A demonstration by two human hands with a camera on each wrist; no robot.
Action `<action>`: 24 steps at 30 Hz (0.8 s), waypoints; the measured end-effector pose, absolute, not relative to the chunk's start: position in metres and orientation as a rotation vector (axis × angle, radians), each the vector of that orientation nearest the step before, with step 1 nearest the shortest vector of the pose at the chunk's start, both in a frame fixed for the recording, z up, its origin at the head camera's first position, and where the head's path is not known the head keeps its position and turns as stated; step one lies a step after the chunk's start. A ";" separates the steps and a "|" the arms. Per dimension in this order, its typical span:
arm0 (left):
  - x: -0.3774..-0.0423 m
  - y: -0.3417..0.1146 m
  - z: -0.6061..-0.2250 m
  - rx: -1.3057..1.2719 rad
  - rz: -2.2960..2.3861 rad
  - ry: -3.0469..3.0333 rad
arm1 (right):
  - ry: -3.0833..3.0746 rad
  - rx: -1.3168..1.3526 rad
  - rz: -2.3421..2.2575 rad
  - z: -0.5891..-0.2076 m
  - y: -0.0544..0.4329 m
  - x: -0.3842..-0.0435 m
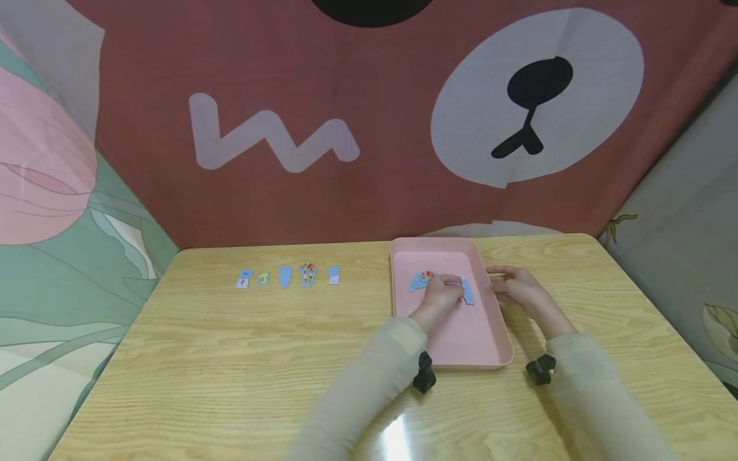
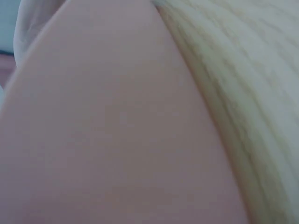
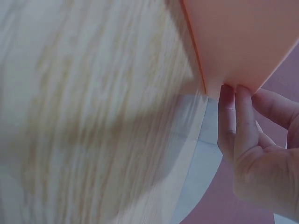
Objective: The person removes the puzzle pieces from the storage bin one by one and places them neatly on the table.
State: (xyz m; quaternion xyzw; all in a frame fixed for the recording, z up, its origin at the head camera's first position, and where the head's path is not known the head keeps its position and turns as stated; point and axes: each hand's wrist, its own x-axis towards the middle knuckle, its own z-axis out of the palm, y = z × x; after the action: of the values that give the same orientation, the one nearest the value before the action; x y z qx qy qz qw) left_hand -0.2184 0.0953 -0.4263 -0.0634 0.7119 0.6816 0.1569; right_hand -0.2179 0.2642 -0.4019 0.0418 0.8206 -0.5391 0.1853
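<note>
My left hand [image 1: 442, 296] reaches into the pink tray [image 1: 490, 320], its finger and thumb pinching a light-blue cut-out piece that they mostly cover. Beside its fingertips lies a blue piece [image 1: 469, 292], and to its left a blue piece with a multicoloured patch [image 1: 418, 281] is partly hidden by the hand. My right hand [image 1: 519, 288] is at the tray's right side. In the right wrist view its nearly straight fingers [image 3: 244, 116] touch the tray's outer wall [image 3: 243, 42] near a corner. The left wrist view shows mostly the tray's wall [image 2: 121, 116], not the hand.
Left of the tray, several small cut-outs form a row on the wooden table [image 1: 230, 358]: a blue-and-lilac piece [image 1: 245, 278], a yellowish one [image 1: 263, 278], a plain blue one [image 1: 285, 276], a multicoloured one [image 1: 308, 274] and another blue-and-lilac one [image 1: 334, 275]. A brown cloth [image 1: 392, 192] hangs behind.
</note>
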 end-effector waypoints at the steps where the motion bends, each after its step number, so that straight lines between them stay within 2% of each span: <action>1: -0.222 0.097 -0.431 -0.195 1.969 2.010 | 2.306 0.116 -1.525 -0.402 0.264 -0.218; 2: -0.229 0.100 -0.446 -0.173 2.015 1.992 | 2.303 0.112 -1.529 -0.402 0.265 -0.218; 5: -0.236 0.104 -0.455 -0.232 2.036 1.942 | 2.303 0.108 -1.528 -0.402 0.265 -0.218; 13: -0.216 0.100 -0.423 -0.405 1.988 1.887 | 2.298 0.117 -1.527 -0.402 0.265 -0.218; 24: -0.217 0.095 -0.426 -0.345 1.940 2.086 | 2.305 0.125 -1.516 -0.402 0.264 -0.218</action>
State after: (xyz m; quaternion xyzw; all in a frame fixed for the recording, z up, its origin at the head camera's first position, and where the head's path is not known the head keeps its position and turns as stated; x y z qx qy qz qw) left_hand -0.2169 0.0954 -0.4256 -0.1191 0.7202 0.6698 0.1359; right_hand -0.2181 0.2644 -0.4017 0.0444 0.8195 -0.5392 0.1888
